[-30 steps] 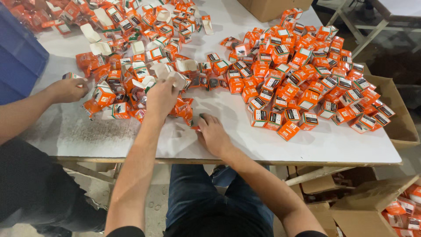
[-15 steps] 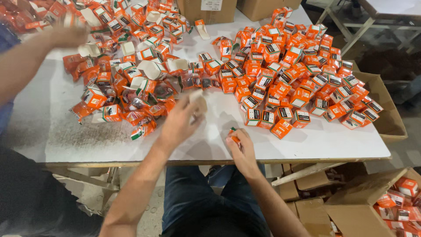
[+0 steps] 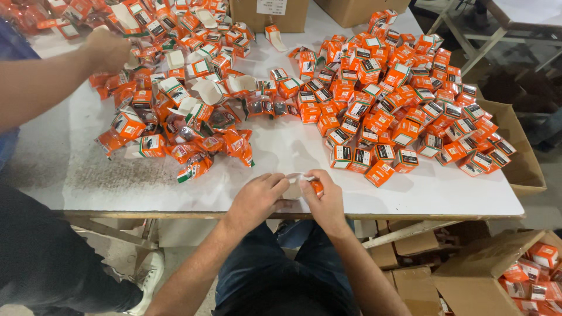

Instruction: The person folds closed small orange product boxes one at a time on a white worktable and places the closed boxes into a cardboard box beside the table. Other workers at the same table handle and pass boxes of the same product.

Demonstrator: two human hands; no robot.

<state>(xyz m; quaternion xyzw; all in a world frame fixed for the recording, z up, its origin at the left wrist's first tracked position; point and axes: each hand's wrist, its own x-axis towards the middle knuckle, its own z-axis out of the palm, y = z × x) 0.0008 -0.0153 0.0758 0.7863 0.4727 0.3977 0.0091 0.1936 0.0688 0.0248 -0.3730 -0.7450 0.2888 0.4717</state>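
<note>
Small orange carton (image 3: 317, 188), partly white where its flap shows, sits pinched between my two hands at the near edge of the tabletop (image 3: 410, 190), right in front of me. My left hand (image 3: 257, 199) curls around its pale end and my right hand (image 3: 325, 202) closes on the orange end, fingers wrapped tight; what exactly lies inside the carton I cannot tell, since the fingers cover most of it.

Judging progress from how things lie: on the right a large heap of closed orange boxes (image 3: 398, 93) spreads across the white surface, neat-sided and shut, which I read as finished pieces. On the left lies a looser pile of open cartons and crumpled orange wrappers (image 3: 181, 117), flaps up, white insides showing; that looks like the share not yet done. The two piles seem roughly comparable in bulk, so I would put the work somewhere around the middle.

Another person's hand (image 3: 108, 50) reaches into the far left pile. Brown cardboard cases (image 3: 486, 275) stand under and beside the table, one holding more orange boxes.
</note>
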